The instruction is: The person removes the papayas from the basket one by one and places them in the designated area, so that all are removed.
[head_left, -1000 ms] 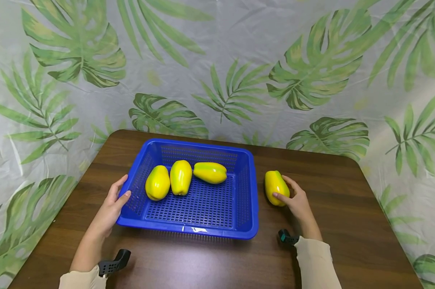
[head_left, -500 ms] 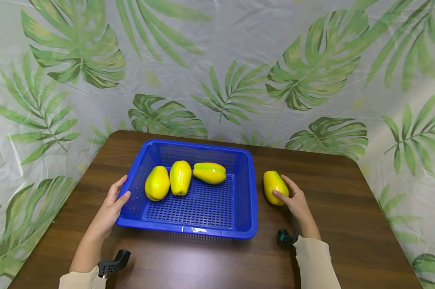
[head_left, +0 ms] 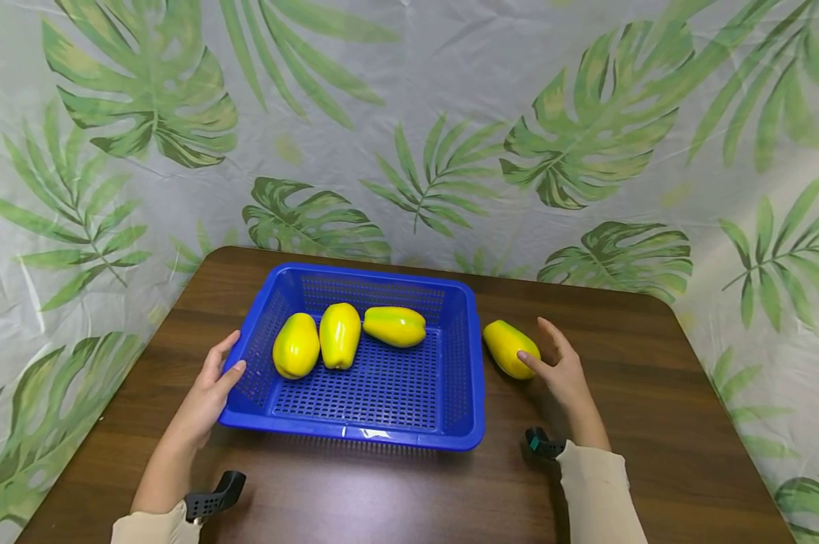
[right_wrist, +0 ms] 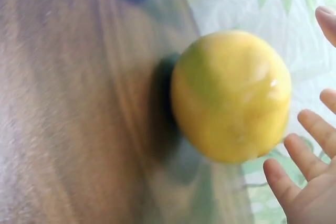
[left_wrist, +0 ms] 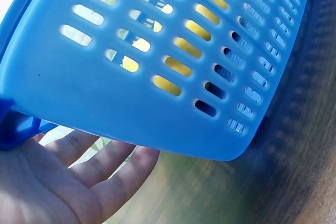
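Note:
A blue plastic basket (head_left: 382,408) stands on the table with three yellow-green papayas (head_left: 296,346) inside, grouped towards its left and back. At the basket's left rim, my left hand (head_left: 208,389) grips the edge, thumb over the top and fingers against the outer wall; the left wrist view shows those fingers (left_wrist: 113,174) below the perforated side. One more papaya (head_left: 510,349) lies on the table just right of the basket. My right hand (head_left: 562,374) is beside it with spread fingers; in the right wrist view, a gap shows between the fingertips (right_wrist: 275,171) and the fruit.
The brown wooden table (head_left: 654,423) extends to both sides and in front of the basket. Behind it hangs a leaf-patterned cloth (head_left: 437,136). Each wrist carries a black camera mount (head_left: 215,495).
My right hand has loosened from the papaya and drawn slightly right. That papaya has turned and shifted a little left, towards the basket. My left hand and the basket stay put.

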A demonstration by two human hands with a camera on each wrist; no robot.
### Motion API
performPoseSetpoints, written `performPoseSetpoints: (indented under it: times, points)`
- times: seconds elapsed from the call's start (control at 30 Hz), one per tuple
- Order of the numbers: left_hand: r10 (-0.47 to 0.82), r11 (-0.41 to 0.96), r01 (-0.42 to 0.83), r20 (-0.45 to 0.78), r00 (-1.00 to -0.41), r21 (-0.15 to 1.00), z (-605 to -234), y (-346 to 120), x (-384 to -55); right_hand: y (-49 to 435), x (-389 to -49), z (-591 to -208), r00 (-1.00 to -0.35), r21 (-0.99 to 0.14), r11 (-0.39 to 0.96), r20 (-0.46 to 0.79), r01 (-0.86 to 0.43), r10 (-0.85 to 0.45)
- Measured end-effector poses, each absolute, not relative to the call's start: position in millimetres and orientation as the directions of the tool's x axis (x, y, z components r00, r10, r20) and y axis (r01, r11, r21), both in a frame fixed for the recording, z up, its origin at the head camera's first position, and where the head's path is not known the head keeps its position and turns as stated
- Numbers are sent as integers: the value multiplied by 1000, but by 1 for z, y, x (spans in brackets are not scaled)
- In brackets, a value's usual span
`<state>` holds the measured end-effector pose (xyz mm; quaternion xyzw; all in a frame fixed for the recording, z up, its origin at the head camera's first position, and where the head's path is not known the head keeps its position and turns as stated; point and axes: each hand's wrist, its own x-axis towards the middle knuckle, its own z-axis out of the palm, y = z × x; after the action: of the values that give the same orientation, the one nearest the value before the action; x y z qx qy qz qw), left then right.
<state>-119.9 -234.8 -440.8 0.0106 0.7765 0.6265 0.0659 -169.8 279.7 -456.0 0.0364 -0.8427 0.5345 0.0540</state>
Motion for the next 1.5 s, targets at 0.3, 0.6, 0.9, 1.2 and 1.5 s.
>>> performPoseSetpoints:
  times: [0.3, 0.6, 0.9, 1.2, 1.5]
  points:
    - [104, 197, -55, -76, -992, 979, -443, -234, -121, 264, -160, -418, -971, -885, 408, 236, -225, -25]
    - [107, 213, -41, -65, -992, 976, -444, -236, -119, 252, -158, -393, -953, -859, 421, 301, -291, -45]
    - [104, 220, -59, -83, -991, 974, -443, -237, -120, 239, -161, -370, -927, -828, 424, 365, -366, -87]
    - [100, 227, -76, -101, -990, 971, -444, -239, -122, 215, -170, -354, -913, -810, 423, 380, -407, -151]
    - [102, 216, -63, -87, -991, 974, -443, -237, -121, 189, -180, -347, -903, -800, 418, 372, -430, -217]
